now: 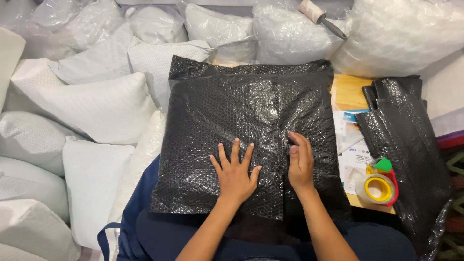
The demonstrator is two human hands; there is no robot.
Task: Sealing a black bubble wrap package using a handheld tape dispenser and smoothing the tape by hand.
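Hands rest on a black bubble-wrap parcel (241,130) lying at the table's (349,91) near edge, left hand (235,173) spread flat, right hand (300,162) with fingers together along the overlapping seam, tape dispenser (380,183) by the right edge, white pillows (96,106) beyond.

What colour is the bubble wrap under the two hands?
Black and shiny, seen in the head view: the bubble wrap lies under the left hand and right hand.
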